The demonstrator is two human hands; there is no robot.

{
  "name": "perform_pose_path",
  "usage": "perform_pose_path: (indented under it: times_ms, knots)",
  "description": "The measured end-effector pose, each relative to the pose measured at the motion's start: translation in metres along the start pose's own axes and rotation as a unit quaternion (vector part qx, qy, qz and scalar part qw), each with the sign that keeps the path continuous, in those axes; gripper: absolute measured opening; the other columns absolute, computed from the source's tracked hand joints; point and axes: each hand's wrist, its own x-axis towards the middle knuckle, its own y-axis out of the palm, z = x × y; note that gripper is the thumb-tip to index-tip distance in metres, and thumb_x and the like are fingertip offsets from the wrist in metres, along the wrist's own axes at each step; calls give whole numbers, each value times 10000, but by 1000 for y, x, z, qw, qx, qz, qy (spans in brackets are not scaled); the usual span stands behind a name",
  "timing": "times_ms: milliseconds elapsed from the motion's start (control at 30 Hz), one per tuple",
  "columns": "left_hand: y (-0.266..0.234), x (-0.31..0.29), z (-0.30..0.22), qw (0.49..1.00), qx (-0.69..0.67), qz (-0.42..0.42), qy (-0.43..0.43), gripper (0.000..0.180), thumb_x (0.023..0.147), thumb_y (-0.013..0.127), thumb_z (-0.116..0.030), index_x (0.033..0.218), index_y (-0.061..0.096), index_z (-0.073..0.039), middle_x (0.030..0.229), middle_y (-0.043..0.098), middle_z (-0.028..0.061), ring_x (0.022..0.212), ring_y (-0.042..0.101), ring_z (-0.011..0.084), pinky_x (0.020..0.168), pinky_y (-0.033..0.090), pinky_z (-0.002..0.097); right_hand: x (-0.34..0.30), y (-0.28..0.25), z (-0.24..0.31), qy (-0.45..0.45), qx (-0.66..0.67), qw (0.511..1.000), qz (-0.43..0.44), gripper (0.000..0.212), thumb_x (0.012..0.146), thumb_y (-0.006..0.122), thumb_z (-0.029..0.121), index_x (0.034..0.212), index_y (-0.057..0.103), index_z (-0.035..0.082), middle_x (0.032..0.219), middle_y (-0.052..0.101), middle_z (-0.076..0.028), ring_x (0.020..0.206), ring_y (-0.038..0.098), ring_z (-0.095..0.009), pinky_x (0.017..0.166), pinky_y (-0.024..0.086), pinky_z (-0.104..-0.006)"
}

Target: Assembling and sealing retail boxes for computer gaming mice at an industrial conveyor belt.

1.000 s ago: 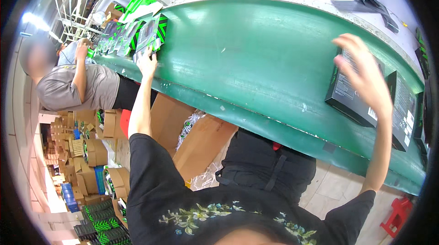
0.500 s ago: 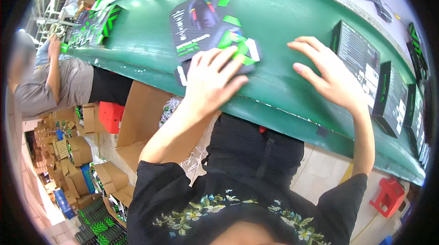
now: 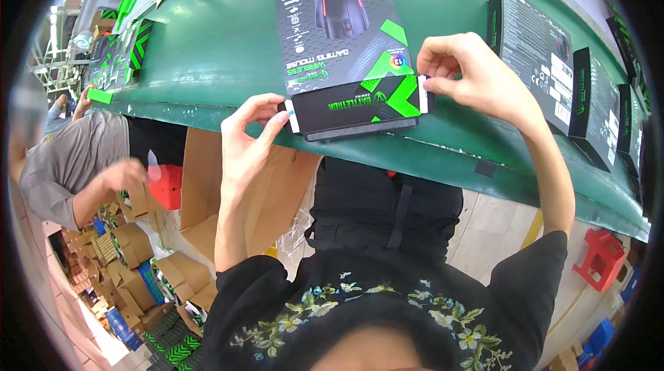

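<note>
A flattened-looking black and green mouse box lies on the green bench in front of me, with a computer mouse pictured on its face. Its near end panel is folded out toward me and carries small white tabs at both sides. My left hand pinches the left tab between thumb and fingers. At the opposite end of the panel, my right hand pinches the right tab, its other fingers curled in.
Several closed black boxes stand along the bench's right side. More green-black packaging sits at the far left, near a seated co-worker. An open brown carton stands below the bench edge; a red stool is at lower right.
My left hand has moved from on top of the box to its near left corner. My right hand has come in to the right tab. The end panel now shows folded toward me.
</note>
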Motion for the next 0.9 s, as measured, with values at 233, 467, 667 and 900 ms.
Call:
perform_pose_path:
  times_ms: [233,467,667,900]
  knots:
    - [5,13,0,1000,-10,10,5,175,831,728,-52,987,663,-11,866,681,28,782,609,96,718,475,244,-2,-2,-2,-12,-10,1000,-2,113,768,657,-2,816,566,-48,710,611,-98,658,601,-166,642,501,-308]
    - [7,13,-10,998,50,26,11,139,843,726,-71,953,668,-11,866,676,19,807,595,91,759,455,257,-2,-1,-4,-21,-7,1000,-4,106,774,647,5,819,562,-41,699,585,-95,646,581,-161,640,492,-306]
    - [9,15,-13,995,89,19,36,116,850,712,-71,923,655,-2,820,665,24,788,595,105,758,450,263,-4,-1,-7,-25,-21,999,-7,111,785,637,6,803,539,-41,703,571,-113,658,575,-179,651,486,-318]
    - [23,10,-1,991,94,-42,85,120,819,665,50,910,611,-7,828,637,73,793,606,196,778,467,306,-14,3,-3,-63,-84,994,-22,121,795,624,8,840,516,-24,763,545,-146,770,567,-303,735,463,-385]
